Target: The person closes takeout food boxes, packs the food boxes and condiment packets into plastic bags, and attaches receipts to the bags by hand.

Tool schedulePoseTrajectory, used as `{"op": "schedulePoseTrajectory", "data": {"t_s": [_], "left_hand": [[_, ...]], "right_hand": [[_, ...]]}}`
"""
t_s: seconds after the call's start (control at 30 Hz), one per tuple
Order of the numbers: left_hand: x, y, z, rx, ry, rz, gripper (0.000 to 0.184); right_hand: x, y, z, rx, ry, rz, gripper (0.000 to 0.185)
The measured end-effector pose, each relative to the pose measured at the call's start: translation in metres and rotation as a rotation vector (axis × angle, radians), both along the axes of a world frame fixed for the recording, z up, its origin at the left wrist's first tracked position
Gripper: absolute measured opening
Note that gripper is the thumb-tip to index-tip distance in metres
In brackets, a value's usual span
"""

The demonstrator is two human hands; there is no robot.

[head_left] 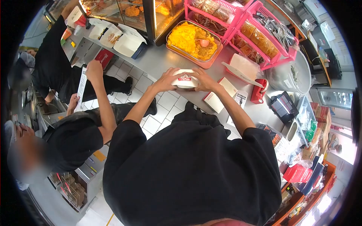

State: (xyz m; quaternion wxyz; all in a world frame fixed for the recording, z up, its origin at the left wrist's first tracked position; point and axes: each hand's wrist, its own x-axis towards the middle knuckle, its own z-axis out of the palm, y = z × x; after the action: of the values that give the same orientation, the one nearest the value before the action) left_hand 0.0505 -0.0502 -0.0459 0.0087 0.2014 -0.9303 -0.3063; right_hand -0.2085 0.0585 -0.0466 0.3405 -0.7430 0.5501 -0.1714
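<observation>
Beyond the front strip of the steel counter sits an orange-rimmed tray of yellow food, with pink baskets of packaged goods behind and to its right. Open boxes stand to the left by the glass display case. On the right, near the forearm, are an open carton, a smaller box and a red dispenser. To the left, a co-worker holds up a paper strip.

The white container with a red label is at the counter's front edge; whether it rests there is unclear. The left hand and right hand grip it from opposite sides, fingers curved toward each other, arms reaching forward.
</observation>
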Motion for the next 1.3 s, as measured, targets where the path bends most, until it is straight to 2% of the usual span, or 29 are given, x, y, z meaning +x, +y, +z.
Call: {"op": "schedulePoseTrajectory", "data": {"t_s": [0.07,0.2,0.3,0.43,0.6,0.7,0.73,0.83,0.87,0.9,0.97,1.03,1.1,1.17,1.2,1.23,1.3], "left_hand": [[0.001,0.008,-0.011,-0.066,0.054,0.015,0.088],[0.004,0.026,-0.023,-0.256,-0.014,0.008,0.091],[0.006,0.029,-0.023,-0.345,-0.056,-0.020,0.091],[0.003,0.030,-0.001,-0.367,-0.069,-0.043,0.089],[-0.018,0.038,-0.013,-0.384,0.053,0.096,0.109],[-0.031,0.035,-0.018,-0.459,0.051,0.135,0.115],[-0.033,0.036,-0.013,-0.468,0.037,0.140,0.115],[-0.038,0.043,-0.001,-0.454,-0.020,0.180,0.112],[-0.041,0.047,-0.001,-0.438,-0.038,0.192,0.111],[-0.044,0.052,-0.002,-0.435,-0.036,0.222,0.109],[-0.050,0.058,-0.004,-0.428,-0.024,0.277,0.105],[-0.055,0.062,-0.007,-0.425,0.021,0.310,0.099],[-0.054,0.061,-0.019,-0.425,0.090,0.329,0.097],[-0.059,0.065,-0.021,-0.455,0.111,0.371,0.095],[-0.060,0.067,-0.020,-0.458,0.096,0.382,0.095],[-0.060,0.068,-0.019,-0.462,0.078,0.394,0.094],[-0.062,0.071,-0.020,-0.460,0.071,0.391,0.095]], "right_hand": [[0.002,0.004,-0.007,-0.104,0.045,0.024,0.089],[0.005,0.019,-0.010,-0.199,0.276,0.157,0.064],[0.003,0.025,-0.019,-0.348,0.304,0.206,0.052],[0.002,0.031,-0.007,-0.256,0.320,0.227,0.052],[0.008,0.035,-0.005,-0.334,0.380,0.216,0.057],[0.021,0.043,-0.024,-0.371,0.707,0.123,0.059],[0.022,0.049,-0.025,-0.453,0.721,0.078,0.061],[0.006,0.067,-0.007,-0.163,0.176,-0.093,0.057],[0.003,0.068,0.051,0.186,0.218,-0.200,0.052],[-0.011,0.084,0.049,0.012,0.015,-0.396,0.038],[-0.055,0.115,0.035,-0.267,-0.097,-0.743,0.027],[-0.102,0.154,0.035,-0.410,0.078,-1.231,0.024],[-0.157,0.196,0.005,-0.453,0.316,-1.603,0.037],[-0.197,0.235,-0.032,-0.277,0.591,-1.647,0.053],[-0.220,0.247,-0.049,-0.173,0.130,-1.649,0.060],[-0.197,0.231,0.013,0.172,-0.489,-1.748,0.059],[-0.218,0.237,-0.009,0.306,-0.709,-1.711,0.048]]}}
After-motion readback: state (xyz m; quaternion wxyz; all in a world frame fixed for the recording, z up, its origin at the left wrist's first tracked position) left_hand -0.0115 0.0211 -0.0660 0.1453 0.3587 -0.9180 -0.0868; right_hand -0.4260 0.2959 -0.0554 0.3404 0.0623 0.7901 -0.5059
